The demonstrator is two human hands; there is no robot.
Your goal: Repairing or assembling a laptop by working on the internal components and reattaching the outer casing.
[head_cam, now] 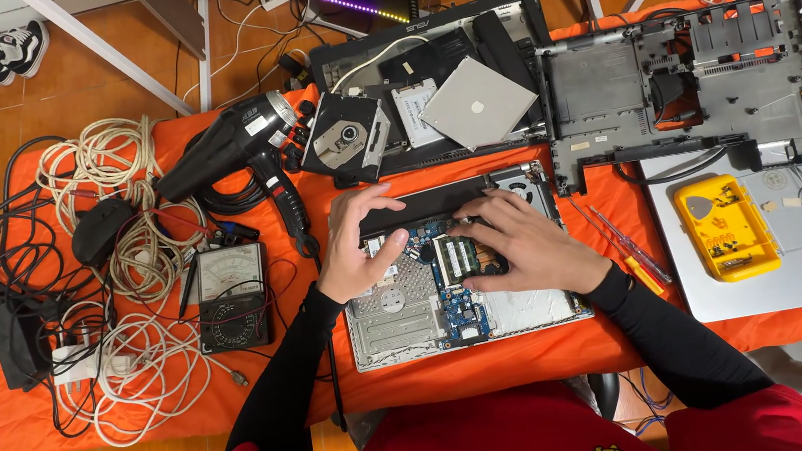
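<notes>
The opened laptop [458, 279] is lying at the front edge of the desk [31, 419], near its middle, with its board and a memory stick [455, 258] showing. Both hands are resting on it. The left hand [355, 249] is arching over the laptop's rear left part, fingers spread and curled, tips touching the dark strip along the back; it is gripping nothing that I can see. The right hand [524, 242] is lying flatter, fingers pointing left and pressing at the board just beside the memory stick; whether it is pinching anything is hidden under the fingers.

Just right of the laptop, two screwdrivers [625, 245] are lying on the orange cloth. Farther right, a yellow tray [726, 227] is sitting on a grey lid [789, 272]. Behind it, a stripped laptop shell [687, 87] is lying open. Behind the hands, an optical drive [348, 139] and a silver drive [478, 103] are resting on another chassis. To the left, a heat gun [231, 149], a multimeter [233, 297] and coiled cables [123, 257] are crowding the desk's left edge.
</notes>
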